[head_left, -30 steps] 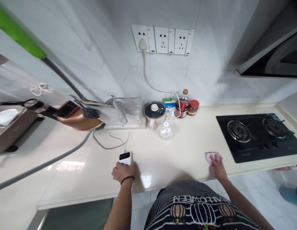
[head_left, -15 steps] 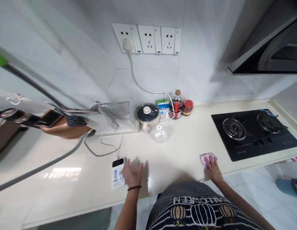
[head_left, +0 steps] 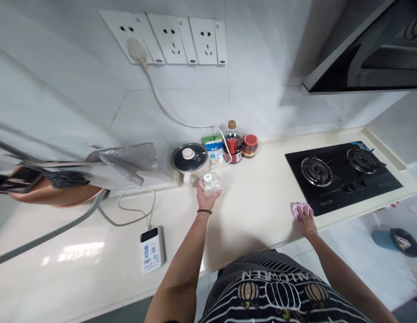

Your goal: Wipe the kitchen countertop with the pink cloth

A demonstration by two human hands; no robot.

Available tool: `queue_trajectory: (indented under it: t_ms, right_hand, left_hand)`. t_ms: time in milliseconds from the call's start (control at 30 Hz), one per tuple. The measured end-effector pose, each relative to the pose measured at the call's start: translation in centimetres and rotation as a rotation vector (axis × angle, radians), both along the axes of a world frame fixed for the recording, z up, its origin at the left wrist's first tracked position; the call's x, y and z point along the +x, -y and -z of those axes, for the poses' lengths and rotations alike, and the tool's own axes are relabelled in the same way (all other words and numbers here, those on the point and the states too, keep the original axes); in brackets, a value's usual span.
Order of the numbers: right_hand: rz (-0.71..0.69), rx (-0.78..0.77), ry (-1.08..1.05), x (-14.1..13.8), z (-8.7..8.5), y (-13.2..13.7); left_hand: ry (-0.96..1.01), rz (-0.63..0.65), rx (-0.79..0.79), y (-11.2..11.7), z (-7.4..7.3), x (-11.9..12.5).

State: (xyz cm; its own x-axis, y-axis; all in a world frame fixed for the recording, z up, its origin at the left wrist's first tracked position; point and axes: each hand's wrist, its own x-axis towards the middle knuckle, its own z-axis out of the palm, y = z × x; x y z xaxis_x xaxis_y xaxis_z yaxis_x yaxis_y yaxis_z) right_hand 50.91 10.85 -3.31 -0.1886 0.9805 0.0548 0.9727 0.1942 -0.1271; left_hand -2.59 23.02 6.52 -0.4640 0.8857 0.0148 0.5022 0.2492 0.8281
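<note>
My left hand reaches across the cream countertop and wraps its fingers round a small clear glass jar that stands in front of a little lidded pot. My right hand presses down on a pink cloth near the counter's front edge, just left of the black gas hob. A white power bank lies flat on the counter to the left of my left arm, its cable running back toward the wall.
Behind the jar stand a salt packet, a dark sauce bottle and a red-lidded jar. Wall sockets hold one plug. A copper pan, a grey mitt and a grey hose lie at left.
My left hand let go of the power bank, which now lies flat, and moved forward to grip the glass jar. My right hand stayed on the pink cloth. The view swung right.
</note>
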Motion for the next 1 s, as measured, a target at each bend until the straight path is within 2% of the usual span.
queue_trajectory:
  t_ms: [67, 167, 333, 400, 500, 600, 700, 767, 867, 933, 1000]
  right_hand:
    - [0.062, -0.025, -0.037, 0.1, 0.5, 0.1]
    - [0.099, -0.058, -0.073, 0.4, 1.3, 0.2]
    - [0.082, -0.067, -0.086, 0.9, 1.6, 0.1]
    - [0.068, -0.046, -0.099, 0.8, 1.6, 0.0]
    - [0.064, -0.008, -0.122, 0.5, 1.5, 0.1]
    - [0.079, 0.012, -0.135, 0.2, 1.2, 0.2]
    - [0.073, 0.007, -0.114, 0.1, 0.8, 0.2]
    - [0.053, -0.017, -0.075, 0.0, 0.5, 0.3]
    - [0.064, -0.041, -0.080, 0.0, 0.4, 0.3]
    - [0.129, -0.044, -0.154, 0.1, 0.3, 0.1]
    - [0.231, -0.055, -0.250, 0.0, 0.2, -0.3]
  left_hand:
    - [-0.074, 0.096, 0.011, 0.6, -0.4, 0.7]
    - [-0.161, 0.325, 0.000, 2.8, -0.9, 3.0]
    - [-0.435, 0.721, -0.187, 7.9, -0.5, 9.9]
    - [-0.538, 0.820, -0.273, 9.3, -0.1, 12.4]
    - [-0.554, 0.882, -0.327, 10.1, 0.0, 14.7]
    - [-0.548, 0.890, -0.367, 9.5, -0.7, 15.0]
    - [-0.493, 0.820, -0.369, 8.4, -1.6, 13.9]
    - [-0.372, 0.732, -0.315, 7.4, -1.7, 12.7]
    - [-0.081, 0.544, -0.116, 5.7, -1.4, 10.2]
    - [0.044, 0.426, -0.008, 4.5, -1.0, 8.4]
    - [0.084, 0.325, 0.036, 3.6, -0.6, 6.5]
